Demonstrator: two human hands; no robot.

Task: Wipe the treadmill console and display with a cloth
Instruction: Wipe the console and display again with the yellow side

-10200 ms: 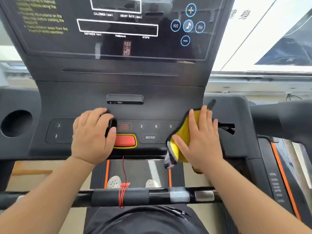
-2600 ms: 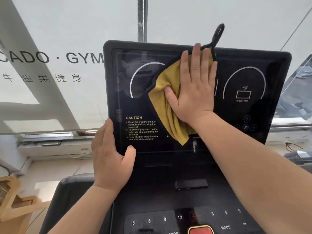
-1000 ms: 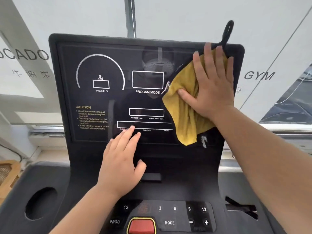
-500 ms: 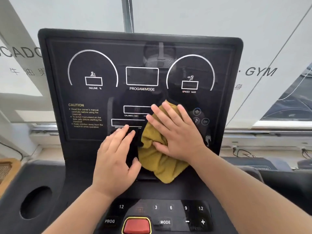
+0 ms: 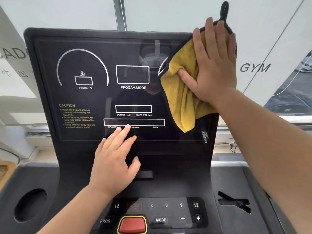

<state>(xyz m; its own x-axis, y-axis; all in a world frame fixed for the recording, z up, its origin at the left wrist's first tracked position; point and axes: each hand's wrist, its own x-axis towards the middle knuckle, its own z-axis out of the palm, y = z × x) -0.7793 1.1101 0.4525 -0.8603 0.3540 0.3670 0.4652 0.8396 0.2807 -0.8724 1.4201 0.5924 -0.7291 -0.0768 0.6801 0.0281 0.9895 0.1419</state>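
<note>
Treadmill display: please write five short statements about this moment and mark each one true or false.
1. The right hand presses the yellow cloth against the upper right corner of the display. True.
2. The left hand grips a second cloth. False: it holds nothing, and its straight fingers lie on the display's lower part.
3. The cloth covers the INCLINE dial. False: that dial shows uncovered on the left, and the cloth is on the right.
4. The cloth's black loop sticks up above the display's top edge. True.
5. A finger pushes the red button on the console. False: no hand touches it.
</note>
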